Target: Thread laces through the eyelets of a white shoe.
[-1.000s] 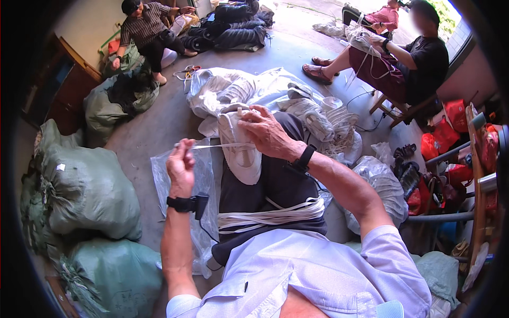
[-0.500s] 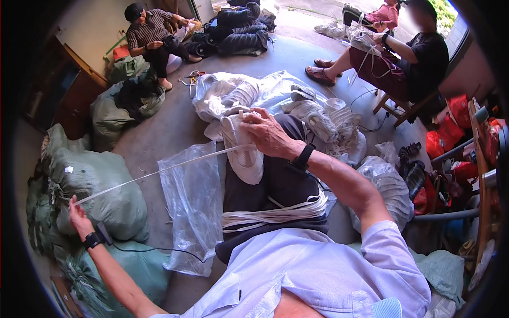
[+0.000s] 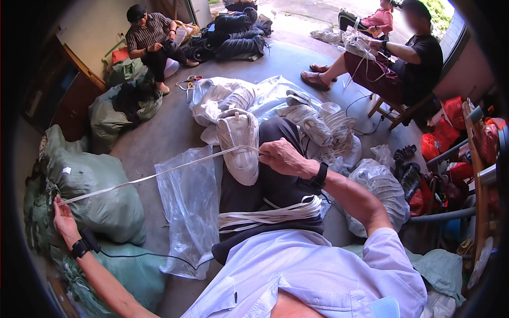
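A white shoe upper (image 3: 243, 168) rests on my dark-trousered thigh, toe toward me. From it a flat white shoelace (image 3: 132, 181) runs taut across to the left. Stretched out far left, my left hand (image 3: 64, 221) is closed on that lace. Just right of the shoe, my right hand (image 3: 286, 157) pinches the lace's other side, thumb and fingers together. Across my lap lies a bundle of white shoelaces (image 3: 270, 216).
Full green sacks (image 3: 101, 193) crowd the left, beside a clear plastic bag (image 3: 188, 206). White shoe uppers (image 3: 318, 127) lie in plastic beyond my knees. Red bags (image 3: 450, 119) and a wooden frame stand right. Seated people (image 3: 419, 58) work farther off, near stacked black goods (image 3: 238, 45).
My right hand has moved from the shoe's top down to its right side and now pinches the lace. My left hand has drawn slightly farther left, and the lace now crosses the shoe.
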`<action>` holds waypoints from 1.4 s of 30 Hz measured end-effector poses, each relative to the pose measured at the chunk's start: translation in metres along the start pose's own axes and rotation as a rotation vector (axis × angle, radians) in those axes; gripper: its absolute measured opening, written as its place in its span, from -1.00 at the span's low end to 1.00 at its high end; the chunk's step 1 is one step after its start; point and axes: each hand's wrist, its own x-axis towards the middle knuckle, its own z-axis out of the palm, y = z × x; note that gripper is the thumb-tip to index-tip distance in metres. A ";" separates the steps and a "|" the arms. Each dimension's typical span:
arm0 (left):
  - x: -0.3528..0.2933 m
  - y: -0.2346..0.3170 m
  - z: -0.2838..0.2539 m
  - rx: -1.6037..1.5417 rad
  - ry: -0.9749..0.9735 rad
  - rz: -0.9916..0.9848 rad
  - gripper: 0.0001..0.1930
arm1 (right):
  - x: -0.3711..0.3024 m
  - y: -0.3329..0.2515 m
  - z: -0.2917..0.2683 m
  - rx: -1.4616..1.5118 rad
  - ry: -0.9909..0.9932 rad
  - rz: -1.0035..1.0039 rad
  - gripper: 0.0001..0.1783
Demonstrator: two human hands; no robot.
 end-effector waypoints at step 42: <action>0.013 -0.014 -0.041 -0.370 -0.243 0.081 -0.77 | -0.385 0.050 -0.416 0.630 1.104 0.300 -0.67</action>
